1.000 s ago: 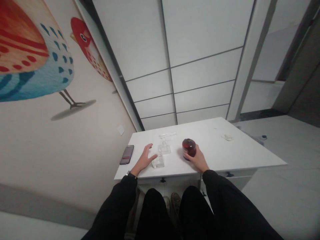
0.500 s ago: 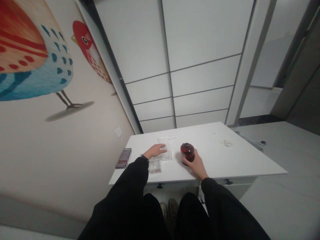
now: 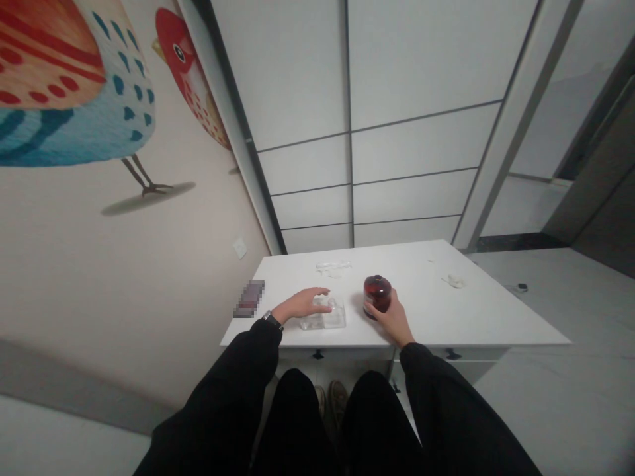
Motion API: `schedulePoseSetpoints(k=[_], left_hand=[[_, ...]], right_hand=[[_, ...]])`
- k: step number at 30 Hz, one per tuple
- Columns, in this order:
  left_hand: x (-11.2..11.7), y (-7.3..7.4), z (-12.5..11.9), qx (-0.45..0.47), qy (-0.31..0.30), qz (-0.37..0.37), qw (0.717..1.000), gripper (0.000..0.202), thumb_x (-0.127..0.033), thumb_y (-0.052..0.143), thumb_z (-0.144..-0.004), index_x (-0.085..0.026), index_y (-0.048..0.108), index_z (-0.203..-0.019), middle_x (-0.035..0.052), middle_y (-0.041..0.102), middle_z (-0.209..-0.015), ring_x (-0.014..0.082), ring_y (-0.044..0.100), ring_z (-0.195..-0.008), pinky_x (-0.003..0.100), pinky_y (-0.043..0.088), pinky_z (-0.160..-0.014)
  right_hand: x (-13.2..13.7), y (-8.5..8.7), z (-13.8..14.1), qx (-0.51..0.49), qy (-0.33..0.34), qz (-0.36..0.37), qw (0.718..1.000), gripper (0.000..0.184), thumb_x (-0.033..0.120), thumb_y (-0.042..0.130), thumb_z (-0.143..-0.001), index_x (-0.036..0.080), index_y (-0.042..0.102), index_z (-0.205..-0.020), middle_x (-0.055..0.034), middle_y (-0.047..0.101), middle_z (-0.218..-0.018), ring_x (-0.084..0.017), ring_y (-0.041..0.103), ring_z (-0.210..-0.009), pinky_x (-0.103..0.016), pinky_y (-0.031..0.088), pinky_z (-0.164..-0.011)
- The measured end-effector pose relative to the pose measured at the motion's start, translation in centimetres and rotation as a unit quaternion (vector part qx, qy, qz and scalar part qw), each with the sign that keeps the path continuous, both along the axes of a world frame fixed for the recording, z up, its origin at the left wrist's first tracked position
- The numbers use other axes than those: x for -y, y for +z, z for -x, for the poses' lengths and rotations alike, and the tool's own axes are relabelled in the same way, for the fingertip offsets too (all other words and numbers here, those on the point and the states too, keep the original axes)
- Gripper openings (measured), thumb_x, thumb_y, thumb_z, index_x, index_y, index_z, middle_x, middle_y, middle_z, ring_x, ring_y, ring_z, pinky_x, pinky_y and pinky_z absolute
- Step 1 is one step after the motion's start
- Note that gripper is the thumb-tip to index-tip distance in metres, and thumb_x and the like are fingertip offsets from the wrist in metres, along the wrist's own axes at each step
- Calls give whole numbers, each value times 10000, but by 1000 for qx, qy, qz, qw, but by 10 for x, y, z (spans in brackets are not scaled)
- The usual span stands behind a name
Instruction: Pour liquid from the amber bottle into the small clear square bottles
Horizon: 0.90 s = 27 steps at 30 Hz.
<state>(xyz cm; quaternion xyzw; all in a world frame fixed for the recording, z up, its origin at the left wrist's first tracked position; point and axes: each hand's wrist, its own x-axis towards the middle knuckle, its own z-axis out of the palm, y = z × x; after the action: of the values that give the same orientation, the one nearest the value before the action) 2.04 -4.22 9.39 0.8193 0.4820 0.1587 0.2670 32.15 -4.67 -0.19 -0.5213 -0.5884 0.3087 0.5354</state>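
Note:
My right hand [image 3: 397, 322] is wrapped round the side of a dark red, rounded jar or bottle [image 3: 377, 291], which looks upright on the white table [image 3: 476, 317]. To its left are clear plastic pieces like a box [image 3: 335, 317], side by side close to the front edge. Over their left part reaches my left hand [image 3: 303, 304], thumb and fingers apart. Whether its fingertips touch the plastic I cannot tell. Part of the clear plastic is hidden under that hand.
Farther back lies a clear, thin plastic strip [image 3: 333, 266]. A crumpled whitish scrap [image 3: 454, 281] is on the right side. At the left edge sits a blurred-out dark rectangle [image 3: 249, 299]. White panelled doors [image 3: 407, 198] stand behind, and a painted wall runs along the left.
The farther clear plastic piece has come nearer the front edge, now beside the other one. My left hand has opened wider. The right hand stays on the red jar. The view has shifted slightly.

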Motion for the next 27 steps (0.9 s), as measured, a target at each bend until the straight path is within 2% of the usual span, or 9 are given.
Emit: schedulePoseSetpoints(k=[4,6,9,13,16,18,22,25,27], left_hand=[[14,1,16,51,18,-12,998,1060,-544,986,-594,-236,567,-1518,161,549,-1603,394,508,-1493,515,343,-1285],[25,-4,27,86,39,-22,995,1157,-529,991,-599,-246,467,-1591,176,474,-1654,392,460,-1529,533,320,-1297],[42,-22,44,134,86,-20,987,1231,-517,945,-694,-259,256,-1681,217,412,-1674,388,471,-1521,573,377,-1257],[55,-56,49,167,121,9,978,1360,-445,985,-649,-252,145,-1701,259,388,-1666,423,474,-1509,623,365,-1251],[52,-74,41,204,132,19,970,1337,-404,973,-686,-269,118,-1705,213,382,-1679,399,383,-1570,611,252,-1317],[48,-82,35,226,130,17,965,1293,-400,958,-712,-299,133,-1703,185,401,-1672,396,384,-1569,620,269,-1313],[46,-94,32,260,134,17,956,1293,-425,967,-706,-372,138,-1697,160,377,-1689,418,440,-1533,670,345,-1273],[52,-97,34,272,155,33,949,1359,-442,995,-662,-436,107,-1691,135,364,-1700,448,418,-1544,719,329,-1271],[55,-94,35,282,168,62,943,1353,-434,995,-668,-477,98,-1680,108,363,-1705,444,374,-1572,717,305,-1290]], right_hand=[[1,0,0,7,-3,3,1000,748,639,796,-711,198,569,-1271,-149,754,-1161,-339,724,-1038,-487,555,-970],[2,0,-1,9,-4,6,1000,741,643,795,-711,198,570,-1259,-150,754,-1152,-336,724,-1027,-483,559,-963],[1,0,-1,12,-8,10,1000,768,645,810,-692,197,560,-1264,-154,748,-1158,-340,718,-1028,-490,562,-962],[-1,-5,-2,21,-5,19,1000,864,626,859,-652,199,523,-1324,-157,733,-1197,-345,715,-1030,-508,572,-963],[-4,-14,-3,27,-11,27,999,925,624,877,-658,197,479,-1375,-171,718,-1211,-334,722,-967,-509,605,-899],[-5,-24,-4,25,-31,23,999,992,651,885,-641,201,448,-1409,-181,692,-1246,-327,723,-935,-495,627,-838],[-3,-46,-9,50,-86,11,995,1035,661,913,-596,231,461,-1421,-203,606,-1375,-365,705,-1082,-503,628,-901],[3,-54,-11,73,-118,42,989,1010,674,920,-569,257,511,-1394,-205,638,-1328,-429,684,-1145,-610,597,-972],[8,-51,-10,87,-123,61,987,962,691,910,-571,281,558,-1367,-205,650,-1310,-474,661,-1190,-690,556,-1014]])
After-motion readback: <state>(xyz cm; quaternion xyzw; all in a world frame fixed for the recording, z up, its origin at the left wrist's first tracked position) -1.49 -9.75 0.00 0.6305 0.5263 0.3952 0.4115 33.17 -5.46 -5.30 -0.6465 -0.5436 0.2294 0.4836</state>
